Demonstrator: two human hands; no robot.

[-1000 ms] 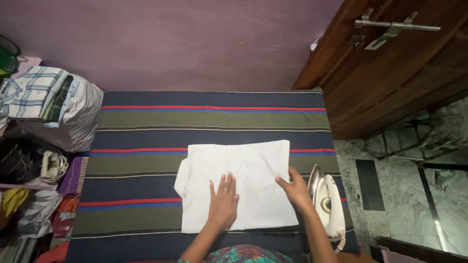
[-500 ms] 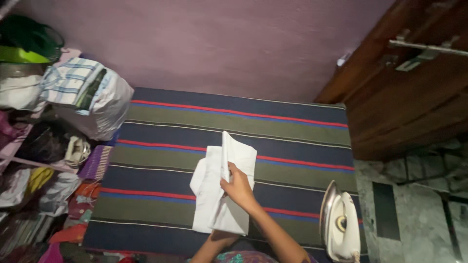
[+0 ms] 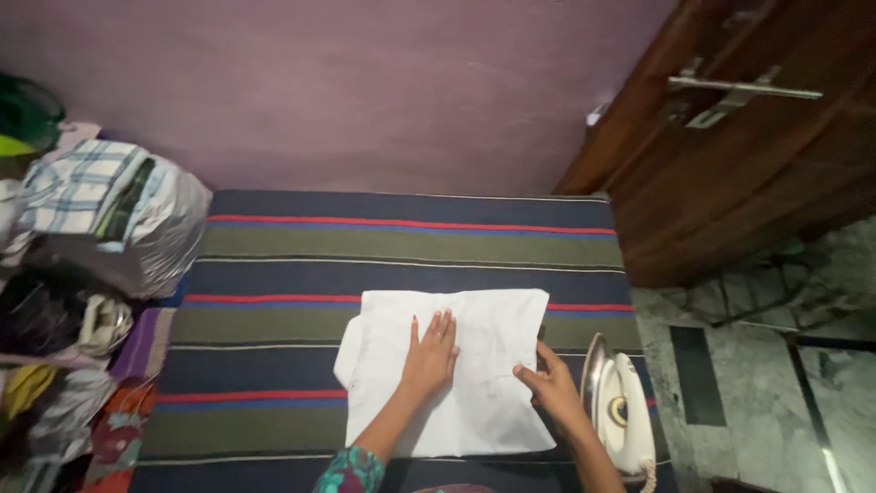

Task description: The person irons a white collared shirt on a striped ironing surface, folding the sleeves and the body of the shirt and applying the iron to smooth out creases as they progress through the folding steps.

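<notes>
White folded garment (image 3: 456, 370) lies flat on striped ironing cloth (image 3: 401, 246); left hand (image 3: 431, 354) presses it, fingers spread; right hand (image 3: 547, 383) pinches its edge. Folding partly done; white iron (image 3: 620, 406) stands idle beside

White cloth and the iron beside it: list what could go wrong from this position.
1. The iron stands upright right next to the right hand; a sideways sweep could knock it over, or touch it if it is hot.
2. The white cloth shows creases under the left hand; pressing there may set them in.
3. The iron stands near the edge of the striped cover, so it might tip off.
</notes>
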